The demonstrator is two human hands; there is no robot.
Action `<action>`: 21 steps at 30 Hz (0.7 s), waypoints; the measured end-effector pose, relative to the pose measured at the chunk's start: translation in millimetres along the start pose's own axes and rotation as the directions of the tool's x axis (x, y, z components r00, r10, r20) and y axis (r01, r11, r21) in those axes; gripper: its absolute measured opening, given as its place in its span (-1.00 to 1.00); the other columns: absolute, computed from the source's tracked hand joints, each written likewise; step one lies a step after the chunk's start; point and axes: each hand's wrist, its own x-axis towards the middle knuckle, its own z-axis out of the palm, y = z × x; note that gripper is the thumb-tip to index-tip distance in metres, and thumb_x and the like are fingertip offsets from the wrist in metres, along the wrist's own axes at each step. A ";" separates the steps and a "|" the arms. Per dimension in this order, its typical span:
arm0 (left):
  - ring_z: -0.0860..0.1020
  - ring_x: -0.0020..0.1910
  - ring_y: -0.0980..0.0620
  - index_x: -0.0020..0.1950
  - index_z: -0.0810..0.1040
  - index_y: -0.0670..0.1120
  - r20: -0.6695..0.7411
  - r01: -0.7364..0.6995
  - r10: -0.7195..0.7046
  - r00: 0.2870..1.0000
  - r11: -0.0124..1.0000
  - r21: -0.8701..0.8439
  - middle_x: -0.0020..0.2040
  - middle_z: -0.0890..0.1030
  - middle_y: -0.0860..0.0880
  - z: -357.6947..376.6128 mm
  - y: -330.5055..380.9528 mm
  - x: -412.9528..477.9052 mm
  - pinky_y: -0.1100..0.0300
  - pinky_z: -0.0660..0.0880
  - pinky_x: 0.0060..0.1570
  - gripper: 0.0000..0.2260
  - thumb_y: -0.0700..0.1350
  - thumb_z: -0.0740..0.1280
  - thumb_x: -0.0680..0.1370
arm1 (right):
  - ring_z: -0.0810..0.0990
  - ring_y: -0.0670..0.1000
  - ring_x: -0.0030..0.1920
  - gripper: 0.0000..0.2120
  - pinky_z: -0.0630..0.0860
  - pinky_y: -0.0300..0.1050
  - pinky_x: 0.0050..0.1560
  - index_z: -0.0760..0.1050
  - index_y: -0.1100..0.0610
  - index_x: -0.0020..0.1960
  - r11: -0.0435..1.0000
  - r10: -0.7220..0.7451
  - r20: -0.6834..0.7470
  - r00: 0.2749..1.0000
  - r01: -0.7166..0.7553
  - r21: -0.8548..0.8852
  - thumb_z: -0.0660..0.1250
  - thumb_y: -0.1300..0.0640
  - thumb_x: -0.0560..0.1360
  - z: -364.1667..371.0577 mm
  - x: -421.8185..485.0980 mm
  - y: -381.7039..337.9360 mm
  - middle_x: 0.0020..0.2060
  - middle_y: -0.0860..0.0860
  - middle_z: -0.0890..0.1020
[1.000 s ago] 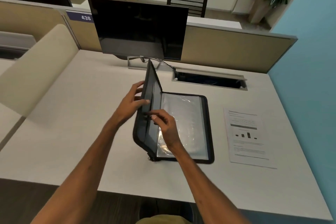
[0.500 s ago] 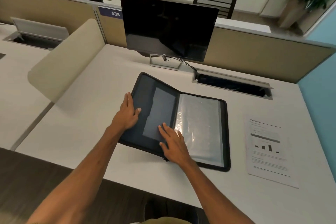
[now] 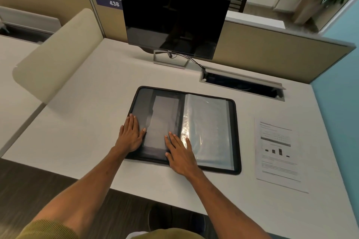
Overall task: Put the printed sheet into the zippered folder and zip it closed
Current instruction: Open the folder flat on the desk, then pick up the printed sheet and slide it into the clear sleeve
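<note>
The black zippered folder [image 3: 232, 134] lies fully open and flat on the white desk [image 3: 93, 118]. Its left half is dark with a grey pocket; its right half shows clear plastic sleeves. My left hand [image 3: 131, 135] rests palm down on the folder's left edge, fingers spread. My right hand [image 3: 181, 153] lies flat near the spine at the folder's front, fingers apart, holding nothing. The printed sheet [image 3: 278, 153], with text and a small bar chart, lies flat on the desk to the right of the folder, untouched.
A black monitor [image 3: 172, 19] on a stand is behind the folder, its cable running to an open cable tray [image 3: 242, 85] at the back right. A beige divider [image 3: 56, 54] curves on the left. A blue wall [image 3: 342, 103] borders the desk's right side.
The folder's left cover, held upright a second ago, has swung down flat on the desk. Both hands have gone from gripping the cover to lying flat on the open folder.
</note>
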 end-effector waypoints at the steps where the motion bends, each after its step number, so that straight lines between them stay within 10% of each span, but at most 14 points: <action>1: -0.26 0.72 -0.10 0.72 -0.28 -0.15 0.000 0.000 0.001 1.000 1.000 0.002 0.72 -0.32 -0.12 2.0 -1.1 -0.5 -0.18 -0.14 0.67 -0.27 0.28 -0.12 0.74 | -0.06 0.09 0.70 -0.34 -0.24 0.28 0.60 -0.13 -0.01 0.72 1.000 0.002 0.002 1.000 -0.002 -0.005 0.03 -0.16 0.73 0.4 0.4 0.1 0.71 0.02 -0.09; 21: -0.31 0.70 -0.08 0.72 -0.31 -0.11 -0.092 -0.200 0.205 0.974 0.978 0.059 0.72 -0.32 -0.09 30.6 96.2 0.7 -0.21 -0.23 0.67 -0.26 0.29 -0.11 0.73 | 0.00 0.01 0.70 -0.38 -0.14 0.27 0.65 -0.01 -0.02 0.72 0.994 0.035 -0.108 0.994 -0.023 0.107 0.11 -0.08 0.73 -27.7 -35.7 73.6 0.71 -0.02 0.00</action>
